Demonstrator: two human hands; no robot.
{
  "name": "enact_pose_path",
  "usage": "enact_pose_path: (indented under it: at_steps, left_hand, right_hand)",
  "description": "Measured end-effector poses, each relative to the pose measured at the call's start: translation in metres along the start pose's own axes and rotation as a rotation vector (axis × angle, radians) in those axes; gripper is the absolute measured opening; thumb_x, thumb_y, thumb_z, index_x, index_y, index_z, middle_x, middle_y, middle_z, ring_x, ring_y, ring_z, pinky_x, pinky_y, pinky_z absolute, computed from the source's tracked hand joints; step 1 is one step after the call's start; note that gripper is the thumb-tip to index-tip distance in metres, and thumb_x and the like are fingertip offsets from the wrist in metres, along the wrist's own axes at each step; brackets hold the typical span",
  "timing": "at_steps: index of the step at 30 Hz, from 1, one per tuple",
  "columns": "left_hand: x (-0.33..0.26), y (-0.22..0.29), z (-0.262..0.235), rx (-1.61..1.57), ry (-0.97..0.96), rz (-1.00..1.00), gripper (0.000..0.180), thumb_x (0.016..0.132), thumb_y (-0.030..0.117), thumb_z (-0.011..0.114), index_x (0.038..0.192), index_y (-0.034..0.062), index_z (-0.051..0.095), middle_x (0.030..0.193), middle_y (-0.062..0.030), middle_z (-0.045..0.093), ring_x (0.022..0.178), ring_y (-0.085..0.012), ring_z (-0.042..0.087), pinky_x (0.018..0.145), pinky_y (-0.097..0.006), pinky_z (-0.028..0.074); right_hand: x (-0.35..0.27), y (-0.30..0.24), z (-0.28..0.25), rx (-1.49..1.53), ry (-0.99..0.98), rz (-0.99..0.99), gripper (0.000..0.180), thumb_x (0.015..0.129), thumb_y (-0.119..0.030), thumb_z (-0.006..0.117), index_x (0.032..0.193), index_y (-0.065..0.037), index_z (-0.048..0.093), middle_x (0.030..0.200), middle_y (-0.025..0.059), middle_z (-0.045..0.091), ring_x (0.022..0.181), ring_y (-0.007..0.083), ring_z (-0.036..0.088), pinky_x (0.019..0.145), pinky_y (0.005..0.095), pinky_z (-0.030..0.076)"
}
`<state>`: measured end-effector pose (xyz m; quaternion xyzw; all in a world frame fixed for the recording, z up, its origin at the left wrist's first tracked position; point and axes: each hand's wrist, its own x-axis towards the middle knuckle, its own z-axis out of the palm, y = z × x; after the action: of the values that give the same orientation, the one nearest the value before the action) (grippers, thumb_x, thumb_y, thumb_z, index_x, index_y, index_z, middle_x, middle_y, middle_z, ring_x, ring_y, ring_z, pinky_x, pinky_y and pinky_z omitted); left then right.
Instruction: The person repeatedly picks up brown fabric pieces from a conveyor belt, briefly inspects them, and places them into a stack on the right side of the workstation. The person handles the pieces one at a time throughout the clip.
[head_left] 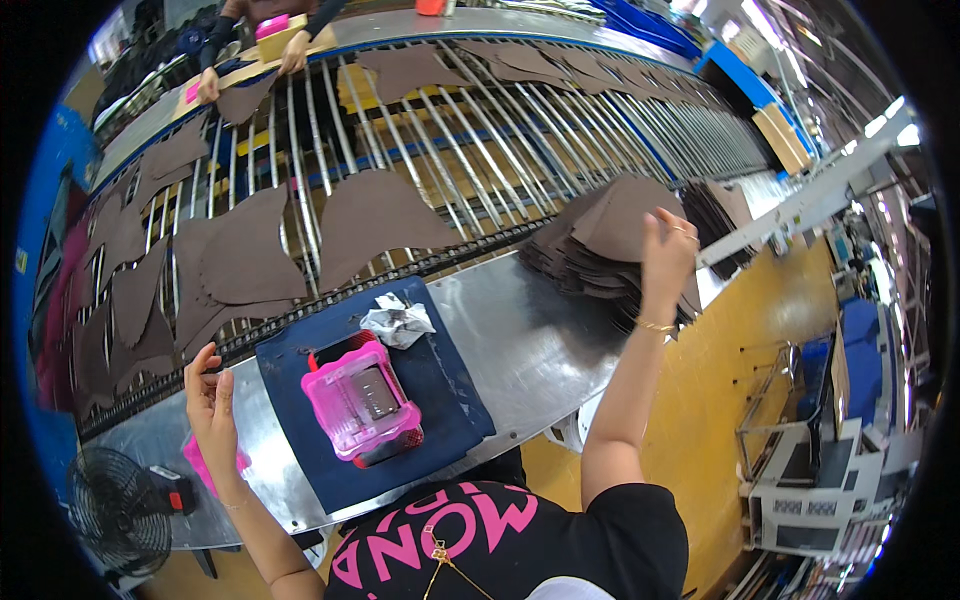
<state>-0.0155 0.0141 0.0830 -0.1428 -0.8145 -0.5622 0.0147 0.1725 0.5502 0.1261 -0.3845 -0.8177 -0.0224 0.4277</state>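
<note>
My right hand (668,258) is over a tall stack of flat brown cut pieces (622,218) on the metal table's right part. Its fingers are apart at the top piece's edge; whether they touch it I cannot tell. My left hand (212,405) hangs above the table's left part, empty, with thumb and fingers apart, near the brown pieces on the rollers. Between my arms, a bright pink plastic container (345,415) with a dark grey block (376,392) inside sits on a dark blue mat (300,455). A crumpled white cloth or paper (398,321) lies beside it.
Beyond the metal table (480,310) runs a roller conveyor (470,200) carrying more brown pieces (250,245). Across it, a co-worker's hands (294,55) hold a brown piece. A black fan (118,510) stands at lower left; a pale metal bar (800,210) slants in from the right.
</note>
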Motion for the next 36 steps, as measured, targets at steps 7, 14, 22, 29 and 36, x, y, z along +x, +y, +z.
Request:
enact_pose_path:
  at_steps: [7, 14, 22, 29, 36]
  left_hand:
    - [0.005, 0.006, 0.018, -0.026, -0.072, 0.058, 0.039, 0.087, 0.007, 0.061, 0.126, 0.0059, 0.053, 0.103, -0.0025, 0.053, 0.077, -0.0072, 0.046, 0.075, -0.022, 0.040]
    - [-0.001, 0.037, 0.019, 0.100, -0.088, 0.113, 0.039, 0.081, 0.009, 0.067, 0.120, 0.0067, 0.058, 0.100, -0.0050, 0.057, 0.072, -0.0097, 0.048, 0.067, -0.022, 0.039]
    - [0.000, 0.073, 0.047, 0.007, -0.185, 0.303, 0.048, 0.082, 0.011, 0.069, 0.127, 0.0055, 0.053, 0.114, -0.0075, 0.050, 0.082, -0.0120, 0.056, 0.068, -0.024, 0.047]
    - [0.000, 0.082, 0.008, -0.491, -0.156, -0.078, 0.031, 0.090, 0.015, 0.062, 0.116, 0.0004, 0.053, 0.076, -0.0049, 0.062, 0.060, -0.0115, 0.062, 0.048, -0.021, 0.047]
    - [-0.048, 0.060, -0.079, -0.141, 0.105, 0.021, 0.015, 0.091, 0.012, 0.060, 0.097, -0.0018, 0.062, 0.070, -0.0015, 0.060, 0.058, -0.0079, 0.059, 0.049, -0.019, 0.043]
  right_hand:
    - [-0.002, 0.139, -0.012, -0.470, -0.436, 0.331, 0.059, 0.084, -0.058, 0.055, 0.118, -0.010, 0.061, 0.111, 0.0186, 0.063, 0.104, 0.0358, 0.059, 0.088, 0.0490, 0.046]
    - [0.008, 0.096, -0.041, -0.598, -0.321, 0.189, 0.028, 0.089, -0.026, 0.058, 0.115, -0.016, 0.055, 0.089, 0.0210, 0.066, 0.081, 0.0402, 0.064, 0.069, 0.0491, 0.051]
    - [-0.002, -0.076, -0.109, 0.842, -0.124, 0.071, 0.028, 0.091, -0.016, 0.061, 0.112, 0.000, 0.052, 0.089, 0.0046, 0.061, 0.082, 0.0115, 0.054, 0.075, 0.0255, 0.043]
    - [-0.094, -0.186, -0.051, 1.420, -0.464, 0.038, 0.032, 0.081, -0.001, 0.070, 0.105, -0.002, 0.048, 0.070, -0.0079, 0.026, 0.065, 0.0023, 0.026, 0.061, 0.0141, 0.024]
    - [-0.146, -0.222, -0.034, 1.222, -0.996, -0.440, 0.021, 0.080, 0.004, 0.070, 0.098, 0.003, 0.060, 0.085, 0.0060, 0.069, 0.078, 0.0055, 0.060, 0.069, 0.0176, 0.046]
